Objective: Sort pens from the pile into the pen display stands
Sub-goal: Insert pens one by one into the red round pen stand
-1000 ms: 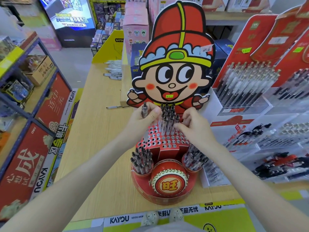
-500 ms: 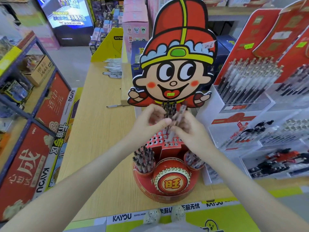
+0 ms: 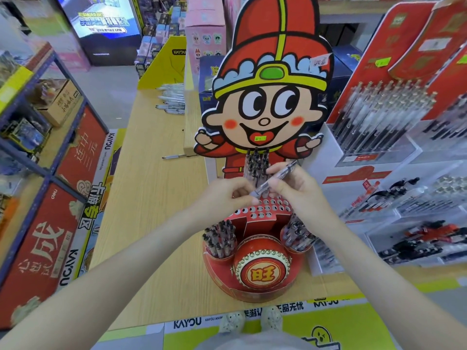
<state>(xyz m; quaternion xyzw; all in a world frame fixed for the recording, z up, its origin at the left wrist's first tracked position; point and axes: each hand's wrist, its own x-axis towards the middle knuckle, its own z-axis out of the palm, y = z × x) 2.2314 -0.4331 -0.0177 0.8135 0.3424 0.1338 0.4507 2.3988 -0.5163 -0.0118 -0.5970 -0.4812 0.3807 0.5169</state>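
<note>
At the centre of the head view, both hands meet over the red cartoon pen display stand [image 3: 255, 263] on the wooden surface [image 3: 151, 223]. The right hand [image 3: 297, 188] pinches a clear pen [image 3: 275, 178], tilted up to the right; the left hand [image 3: 227, 195] has its fingers pressed onto the pen's lower tip. A pile of pens [image 3: 171, 98] lies at upper left, a single pen [image 3: 177, 156] below it.
</note>
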